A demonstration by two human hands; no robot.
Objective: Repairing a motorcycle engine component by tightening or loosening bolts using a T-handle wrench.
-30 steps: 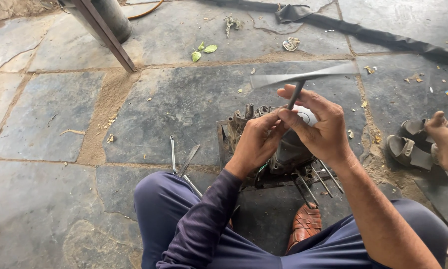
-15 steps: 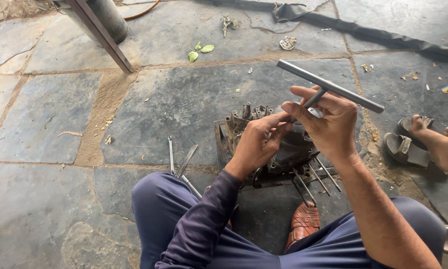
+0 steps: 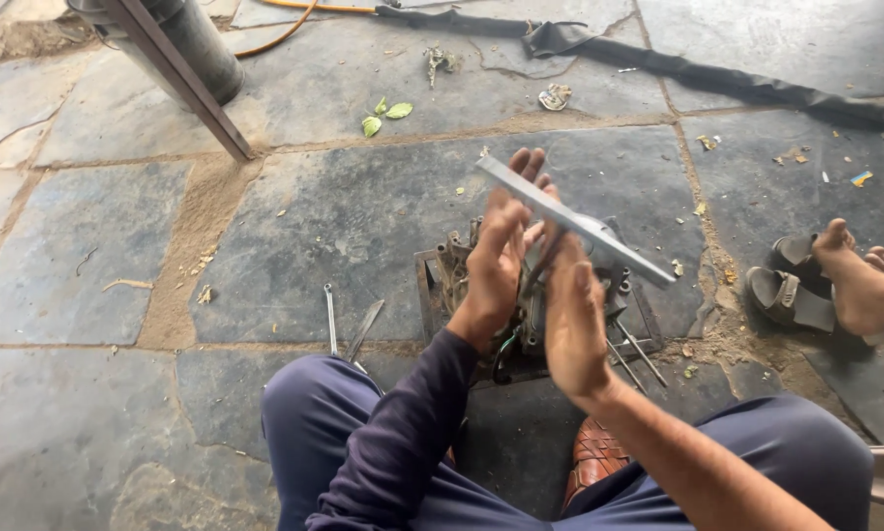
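My left hand (image 3: 496, 258) and my right hand (image 3: 574, 323) are held flat, palm to palm, with the thin shaft of a T-handle wrench (image 3: 575, 222) pressed between them. Its grey crossbar slants above my fingers. The shaft runs down into a greasy metal engine part (image 3: 450, 264) that sits on a dark tray on the stone floor, just in front of my knees. My hands hide most of that part.
Loose slim tools (image 3: 332, 317) lie left of the engine part, and thin rods (image 3: 641, 354) lie right of it. Another person's bare foot (image 3: 855, 285) rests by sandals (image 3: 784, 291) at the right. A slanted metal bar (image 3: 181, 77) and leaves (image 3: 385, 113) lie farther off.
My right hand has let go of its fingertip grip under the crossbar. Both hands now lie flat against the shaft, and the crossbar has turned and shifted left.
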